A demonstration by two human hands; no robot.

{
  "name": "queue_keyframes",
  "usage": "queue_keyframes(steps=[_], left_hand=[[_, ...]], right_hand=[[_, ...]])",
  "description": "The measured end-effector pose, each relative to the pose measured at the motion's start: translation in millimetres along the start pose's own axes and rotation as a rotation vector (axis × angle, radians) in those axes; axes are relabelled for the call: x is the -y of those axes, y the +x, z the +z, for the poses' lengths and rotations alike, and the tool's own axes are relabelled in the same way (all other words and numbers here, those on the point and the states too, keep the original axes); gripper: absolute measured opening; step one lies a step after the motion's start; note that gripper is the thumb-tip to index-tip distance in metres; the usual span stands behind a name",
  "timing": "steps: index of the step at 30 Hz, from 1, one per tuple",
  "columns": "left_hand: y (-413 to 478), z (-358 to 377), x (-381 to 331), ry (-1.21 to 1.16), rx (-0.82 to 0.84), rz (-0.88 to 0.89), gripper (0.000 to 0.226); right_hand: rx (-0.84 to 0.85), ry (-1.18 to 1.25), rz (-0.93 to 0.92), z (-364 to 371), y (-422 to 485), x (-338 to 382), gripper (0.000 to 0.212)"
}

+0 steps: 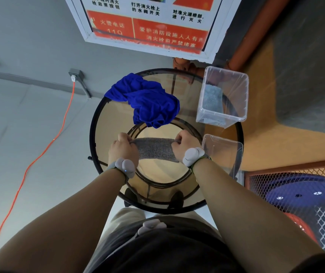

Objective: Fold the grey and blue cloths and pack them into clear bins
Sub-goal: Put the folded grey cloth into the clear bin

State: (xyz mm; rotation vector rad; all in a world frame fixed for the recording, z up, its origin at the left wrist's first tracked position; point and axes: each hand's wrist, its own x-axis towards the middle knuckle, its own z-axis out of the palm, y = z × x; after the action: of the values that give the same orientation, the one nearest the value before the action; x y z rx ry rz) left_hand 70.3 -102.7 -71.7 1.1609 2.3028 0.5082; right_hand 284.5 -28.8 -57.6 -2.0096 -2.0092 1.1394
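A grey cloth (pixel 154 149) is stretched flat between my two hands over the middle of a round glass table (pixel 106 125). My left hand (pixel 122 147) pinches its left end, and my right hand (pixel 185 142) pinches its right end. A crumpled blue cloth (pixel 148 99) lies in a heap at the far side of the table. At the far right stands a clear bin (pixel 234 91) with a folded grey-blue cloth (pixel 213 101) inside. A second clear bin (pixel 224 152) with nothing visible in it sits just right of my right hand.
An orange cable (pixel 39 152) runs across the grey floor on the left from a wall socket (pixel 75 74). A fire-safety notice (pixel 149 24) hangs on the wall ahead. An orange mesh cage (pixel 295 194) with a blue disc inside stands at the lower right.
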Motion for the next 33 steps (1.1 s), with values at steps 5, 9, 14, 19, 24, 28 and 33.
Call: queue_keyframes(steps=[5,9,14,19,24,28,33], left_hand=[[17.8,-15.4,-15.1,-0.256,0.07,-0.077,0.014],[23.1,-23.5,-44.0,-0.536,0.078,-0.21,0.01],[27.0,-29.8,-86.1,-0.671,0.104,-0.225,0.008],[17.9,-30.7,-110.4,-0.887,0.222,-0.154,0.033],[13.1,-32.6,-119.8,-1.081,0.312,-0.11,0.028],[18.2,-24.9,-129.1,-1.038,0.249,-0.25,0.009],[13.2,-31.3,-162.9,-1.174,0.686,-0.148,0.033]], right_hand=[[-0.164,0.128,-0.079,-14.0,7.0,11.4,0.01],[-0.193,0.264,-0.045,-31.2,11.5,27.4,0.021],[-0.161,0.395,-0.09,-52.2,12.7,49.0,0.018],[-0.112,0.524,-0.189,-59.4,6.5,65.7,0.015],[0.062,1.051,0.023,-71.6,-1.6,77.0,0.034],[-0.173,0.942,0.041,-87.8,0.2,60.4,0.021],[-0.025,0.88,0.047,-111.0,1.6,45.3,0.078]])
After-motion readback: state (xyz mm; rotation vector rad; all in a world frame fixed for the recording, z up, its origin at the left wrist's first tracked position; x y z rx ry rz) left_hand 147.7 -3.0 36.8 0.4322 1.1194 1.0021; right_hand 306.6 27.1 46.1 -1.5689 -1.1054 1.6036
